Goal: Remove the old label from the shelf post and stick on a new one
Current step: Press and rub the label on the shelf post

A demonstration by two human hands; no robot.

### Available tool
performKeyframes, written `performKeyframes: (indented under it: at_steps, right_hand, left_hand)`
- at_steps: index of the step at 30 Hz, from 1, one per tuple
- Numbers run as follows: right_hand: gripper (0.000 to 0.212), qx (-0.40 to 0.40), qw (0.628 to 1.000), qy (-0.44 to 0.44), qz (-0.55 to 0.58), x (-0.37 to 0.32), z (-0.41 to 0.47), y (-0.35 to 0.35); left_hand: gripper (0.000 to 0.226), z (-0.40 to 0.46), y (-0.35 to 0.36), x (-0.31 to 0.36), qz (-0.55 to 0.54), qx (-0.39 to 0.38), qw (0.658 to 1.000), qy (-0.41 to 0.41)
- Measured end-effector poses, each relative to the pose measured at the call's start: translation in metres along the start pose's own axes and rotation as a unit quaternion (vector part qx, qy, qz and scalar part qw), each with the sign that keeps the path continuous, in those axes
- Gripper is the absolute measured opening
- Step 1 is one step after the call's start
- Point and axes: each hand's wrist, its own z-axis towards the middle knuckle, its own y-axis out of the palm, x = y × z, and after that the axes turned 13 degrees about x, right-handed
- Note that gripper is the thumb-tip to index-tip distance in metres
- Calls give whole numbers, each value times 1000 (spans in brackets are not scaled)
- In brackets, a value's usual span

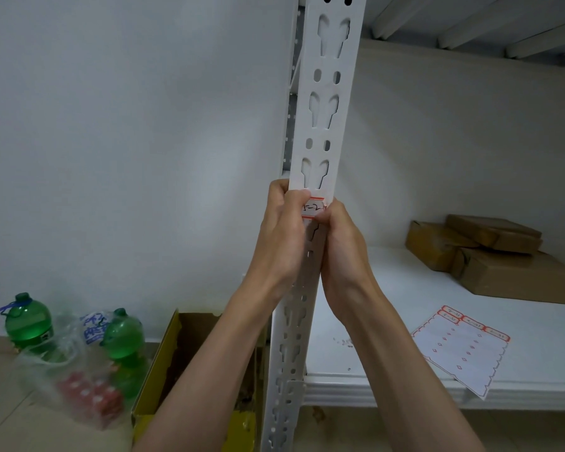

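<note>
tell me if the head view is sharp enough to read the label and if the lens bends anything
Head view: the label between the left hand and right hand is soft, handwriting only partly legible; the shelf post bows from wide-angle distortion; light is dim and flat, no glare; the green bottles look slightly blurred.
</note>
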Motion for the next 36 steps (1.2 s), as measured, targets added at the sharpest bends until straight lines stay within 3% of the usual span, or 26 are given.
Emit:
performKeyframes:
  at_steps: [5, 14, 26, 30, 36]
  right_hand:
    - [32, -37, 999, 1, 31, -5, -3, -2]
    - [35, 7, 1000, -2, -15, -3, 1, -1]
    - [36, -1, 999, 5, -31, -3, 0, -2]
    - [49, 28, 998, -18, -55, 0, 2, 1]
    - [32, -6, 1000, 2, -23, 0, 0, -4]
  left_hand:
    - [9, -2, 0, 2, 6, 0, 1000, -2]
    - [9, -2, 1, 4, 4, 2, 1000, 2]
    - [13, -3, 0, 4, 12, -4, 1000, 7]
    - [12, -3, 0, 4, 13, -2, 1000, 9]
    - [14, -3, 0, 2, 6, 1, 1000, 3]
